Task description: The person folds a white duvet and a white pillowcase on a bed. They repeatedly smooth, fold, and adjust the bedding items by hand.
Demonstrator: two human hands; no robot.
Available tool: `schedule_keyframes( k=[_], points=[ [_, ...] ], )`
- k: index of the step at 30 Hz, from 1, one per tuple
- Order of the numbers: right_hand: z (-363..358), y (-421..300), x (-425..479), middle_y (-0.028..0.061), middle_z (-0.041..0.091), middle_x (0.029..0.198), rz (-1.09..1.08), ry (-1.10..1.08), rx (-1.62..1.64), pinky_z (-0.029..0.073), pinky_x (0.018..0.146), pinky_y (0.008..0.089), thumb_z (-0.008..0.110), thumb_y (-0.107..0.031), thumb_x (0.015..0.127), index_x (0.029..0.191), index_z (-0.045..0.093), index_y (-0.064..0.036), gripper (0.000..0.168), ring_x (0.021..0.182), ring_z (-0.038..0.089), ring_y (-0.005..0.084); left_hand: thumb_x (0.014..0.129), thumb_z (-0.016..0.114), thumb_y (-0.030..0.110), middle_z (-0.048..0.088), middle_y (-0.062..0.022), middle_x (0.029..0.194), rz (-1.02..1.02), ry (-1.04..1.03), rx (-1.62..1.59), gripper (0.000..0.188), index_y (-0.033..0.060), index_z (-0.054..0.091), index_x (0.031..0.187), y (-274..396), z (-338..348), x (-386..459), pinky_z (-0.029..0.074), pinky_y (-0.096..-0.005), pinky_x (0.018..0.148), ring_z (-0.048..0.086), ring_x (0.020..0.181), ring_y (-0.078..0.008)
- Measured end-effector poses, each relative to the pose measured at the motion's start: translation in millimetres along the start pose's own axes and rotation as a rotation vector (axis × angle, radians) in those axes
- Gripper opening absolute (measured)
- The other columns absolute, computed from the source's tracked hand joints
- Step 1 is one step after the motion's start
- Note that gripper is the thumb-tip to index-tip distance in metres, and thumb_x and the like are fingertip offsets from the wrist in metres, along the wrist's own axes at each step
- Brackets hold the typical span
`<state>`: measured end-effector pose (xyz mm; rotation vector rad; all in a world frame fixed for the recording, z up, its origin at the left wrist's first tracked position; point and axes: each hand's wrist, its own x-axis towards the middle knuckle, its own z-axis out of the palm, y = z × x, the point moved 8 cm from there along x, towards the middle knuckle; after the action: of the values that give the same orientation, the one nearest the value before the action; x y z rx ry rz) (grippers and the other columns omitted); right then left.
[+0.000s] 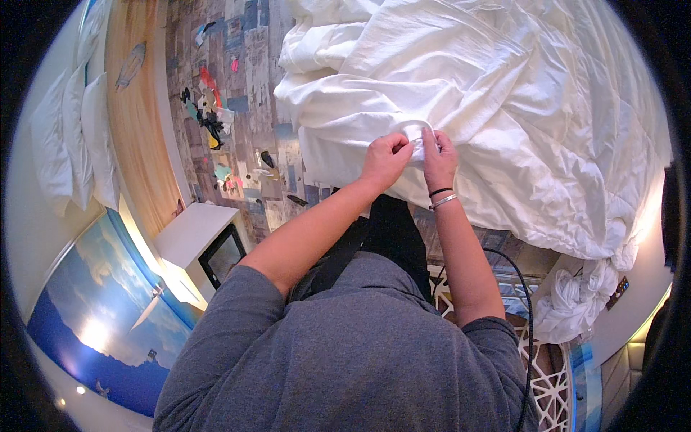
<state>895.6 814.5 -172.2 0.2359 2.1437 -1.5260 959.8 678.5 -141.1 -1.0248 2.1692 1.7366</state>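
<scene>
White bedding (410, 70), which looks like a duvet or its cover, lies in loose folds in front of me. My left hand (385, 160) pinches its near edge between thumb and curled fingers. Close by on the right, my right hand (440, 162) grips the same cloth, with a small raised loop of fabric between the two hands. The fingertips partly hide the pinched cloth. A black band and a silver bangle circle my right wrist.
Scraps and small items (210, 116) litter the patterned floor (248, 70) at left. A white cabinet (197, 227) stands near my left elbow. White pillows (75, 146) are at far left. A black cable (528, 302), white lattice (553, 389) and bunched white cloth (567, 308) are at right.
</scene>
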Motion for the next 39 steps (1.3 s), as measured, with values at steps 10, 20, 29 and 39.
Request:
schedule_keyframes(
  k=[10,20,29,39],
  points=[
    [-12.9,-92.3,-34.3,0.0136,0.058,0.091,-0.649,0.121,-0.426,0.045,0.077,0.0358,0.060,-0.006,0.079,0.099,0.058,-0.004,0.020,0.088,0.055,0.0293,0.079,0.065,0.015,0.061,-0.0080,0.076,0.104,0.096,0.119,0.016,-0.0006,0.063,0.082,-0.9,-14.8,-10.4,0.045,-0.0297,0.068,0.057,0.073,-0.0156],
    [-0.2,-83.3,-82.1,0.0166,0.054,0.086,-0.606,-0.120,-0.459,0.045,0.069,0.0410,0.059,-0.015,0.077,0.094,0.054,-0.003,0.022,0.082,0.054,0.0354,0.072,0.060,0.003,0.057,-0.0138,0.103,0.764,0.108,0.313,0.009,0.0031,0.051,0.072,122.2,-22.2,-92.4,0.038,-0.0394,0.092,0.051,0.103,-0.0331],
    [-11.0,-120.9,-133.7,0.0111,0.059,0.084,-0.673,-0.052,-0.378,0.047,0.072,0.0381,0.065,-0.004,0.069,0.092,0.060,-0.005,0.023,0.081,0.058,0.0296,0.084,0.059,0.006,0.059,-0.0079,0.094,0.608,-0.162,0.037,0.006,0.0012,0.055,0.086,100.6,-59.6,-108.9,0.044,-0.0286,0.081,0.056,0.088,-0.0173],
    [-1.1,-81.6,-157.9,0.0091,0.063,0.087,-0.421,-0.052,-0.002,0.047,0.076,0.0283,0.061,-0.007,0.079,0.093,0.061,-0.002,0.015,0.080,0.061,0.0188,0.084,0.057,-0.003,0.057,-0.0028,0.092,0.280,-0.292,-0.431,0.029,0.0000,0.053,0.113,45.3,-76.0,-112.6,0.048,-0.0224,0.079,0.057,0.086,-0.0096]
  ],
)
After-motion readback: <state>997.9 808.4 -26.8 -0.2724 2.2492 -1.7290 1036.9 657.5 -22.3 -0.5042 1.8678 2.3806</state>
